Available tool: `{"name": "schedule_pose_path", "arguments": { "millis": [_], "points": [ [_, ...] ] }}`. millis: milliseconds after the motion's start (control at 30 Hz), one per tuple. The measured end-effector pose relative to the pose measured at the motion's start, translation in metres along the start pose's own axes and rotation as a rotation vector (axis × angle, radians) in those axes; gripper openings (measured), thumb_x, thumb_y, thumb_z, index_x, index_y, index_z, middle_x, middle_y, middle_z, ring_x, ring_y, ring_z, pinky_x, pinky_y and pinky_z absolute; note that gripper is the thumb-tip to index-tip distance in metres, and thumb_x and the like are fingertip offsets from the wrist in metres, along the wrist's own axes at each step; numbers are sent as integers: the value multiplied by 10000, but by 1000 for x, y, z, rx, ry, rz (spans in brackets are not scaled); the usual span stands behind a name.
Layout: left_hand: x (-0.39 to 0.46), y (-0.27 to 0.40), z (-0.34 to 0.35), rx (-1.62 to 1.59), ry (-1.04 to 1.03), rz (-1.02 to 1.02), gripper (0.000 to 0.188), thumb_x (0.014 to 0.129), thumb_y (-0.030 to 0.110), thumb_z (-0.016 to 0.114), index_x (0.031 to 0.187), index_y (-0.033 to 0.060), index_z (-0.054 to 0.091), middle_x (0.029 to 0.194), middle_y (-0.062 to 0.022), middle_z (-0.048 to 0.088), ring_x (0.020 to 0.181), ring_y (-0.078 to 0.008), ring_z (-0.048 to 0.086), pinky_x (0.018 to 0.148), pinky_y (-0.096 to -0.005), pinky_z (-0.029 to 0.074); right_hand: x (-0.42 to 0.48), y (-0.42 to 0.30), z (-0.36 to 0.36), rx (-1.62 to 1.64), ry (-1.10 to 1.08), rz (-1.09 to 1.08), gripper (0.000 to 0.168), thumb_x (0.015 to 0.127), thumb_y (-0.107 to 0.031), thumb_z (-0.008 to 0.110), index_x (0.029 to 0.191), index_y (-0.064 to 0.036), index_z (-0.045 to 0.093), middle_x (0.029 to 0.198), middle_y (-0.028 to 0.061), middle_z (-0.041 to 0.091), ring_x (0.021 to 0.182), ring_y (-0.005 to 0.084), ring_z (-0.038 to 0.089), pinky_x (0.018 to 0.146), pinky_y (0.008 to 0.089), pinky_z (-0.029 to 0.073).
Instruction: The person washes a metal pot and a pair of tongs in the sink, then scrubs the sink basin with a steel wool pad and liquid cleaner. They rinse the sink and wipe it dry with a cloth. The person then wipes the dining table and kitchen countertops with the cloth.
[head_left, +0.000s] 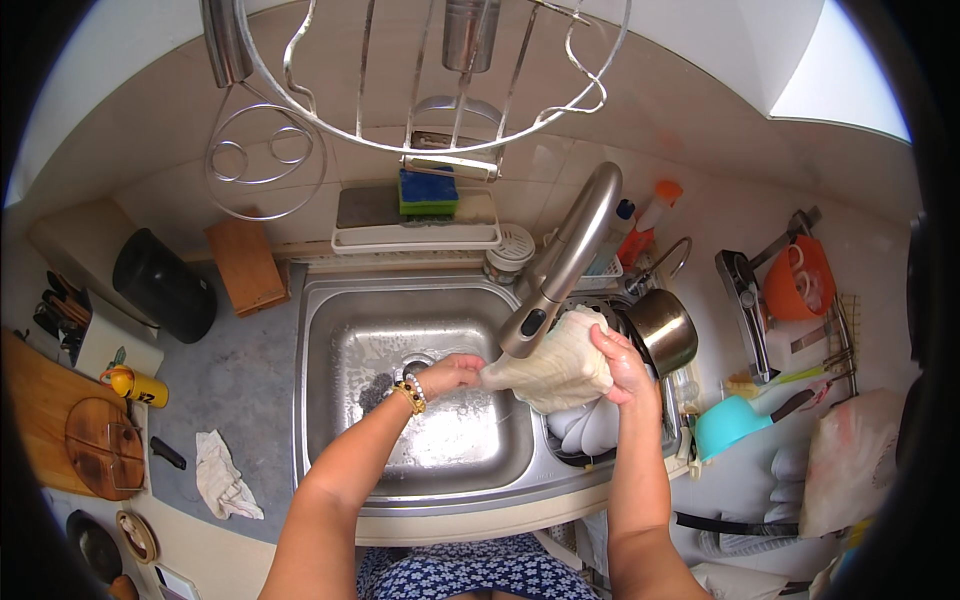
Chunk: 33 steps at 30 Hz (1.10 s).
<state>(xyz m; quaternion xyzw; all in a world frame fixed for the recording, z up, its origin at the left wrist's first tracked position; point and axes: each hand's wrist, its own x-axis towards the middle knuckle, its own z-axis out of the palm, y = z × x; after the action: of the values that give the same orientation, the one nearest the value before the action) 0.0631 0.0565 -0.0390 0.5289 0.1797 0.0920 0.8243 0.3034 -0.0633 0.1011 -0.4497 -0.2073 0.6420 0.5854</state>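
Note:
An off-white wet-looking cloth (566, 367) is stretched out between my two hands, over the right edge of a stainless steel sink (450, 442). My left hand (450, 375), with beaded bracelets at the wrist, pinches one corner of it above the basin. On the other side, my right hand (624, 364) grips the cloth's bunched edge, thumb on top. The brushed metal faucet (570, 262) arches over, and its spray head hides part of the cloth. Water drops and wet streaks lie on the basin floor around the drain (415, 367).
White dishes (589, 431) and a steel pot (664, 330) stand right of the basin, partly behind the cloth. A wire rack (450, 146) hangs overhead. Left, on the grey counter, lie a crumpled cloth (225, 480) and a black-handled tool (167, 452). A sponge (427, 191) sits on the back ledge.

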Motion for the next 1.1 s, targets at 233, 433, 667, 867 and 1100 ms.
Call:
{"name": "schedule_pose_path", "arguments": {
  "millis": [233, 433, 667, 867, 1100],
  "points": [
    [9, -33, 34, -361, 543, -205, 424, 901, 441, 377, 1213, 154, 403, 949, -15, 497, 919, -177, 523, 794, -385, 418, 33, 43, -5, 313, -166, 161, 232, 876, -205, 500, 991, -11, 554, 871, 114, 619, 783, 208, 615, 698, 341, 515],
    [33, -66, 60, -867, 132, 99, 570, 868, 579, 218, 1214, 165, 402, 1180, -72, 441, 1106, -272, 426, 912, -473, 360, 53, 114, 60, -148, 218, -29, 245, 802, -241, 578, 876, -8, 565, 771, 85, 604, 677, 197, 592, 610, 327, 482],
    [44, -83, 26, -1037, -70, 303, 463, 889, 483, 269, 1018, 118, 522, 996, -63, 584, 938, -234, 546, 831, -374, 418, 58, 143, 91, -1540, 563, -472, 285, 792, -290, 572, 785, -6, 596, 752, 184, 598, 697, 322, 597, 692, 339, 479],
    [17, 2, 49, -1127, 317, -103, 507, 899, 500, 275, 1123, 102, 495, 1049, -69, 571, 979, -249, 527, 819, -400, 413, 81, 145, 50, -866, 467, -317, 364, 759, -279, 581, 985, 6, 551, 912, 267, 582, 916, 410, 549, 817, 436, 438],
    [45, -36, 51, -1041, 113, 32, 422, 885, 397, 422, 1162, 82, 474, 1024, -79, 581, 892, -261, 556, 834, -393, 426, 89, 130, 70, -1262, 503, -242, 303, 801, -293, 542, 929, -22, 580, 982, 222, 579, 1024, 403, 501, 926, 439, 364]
  ]
}}
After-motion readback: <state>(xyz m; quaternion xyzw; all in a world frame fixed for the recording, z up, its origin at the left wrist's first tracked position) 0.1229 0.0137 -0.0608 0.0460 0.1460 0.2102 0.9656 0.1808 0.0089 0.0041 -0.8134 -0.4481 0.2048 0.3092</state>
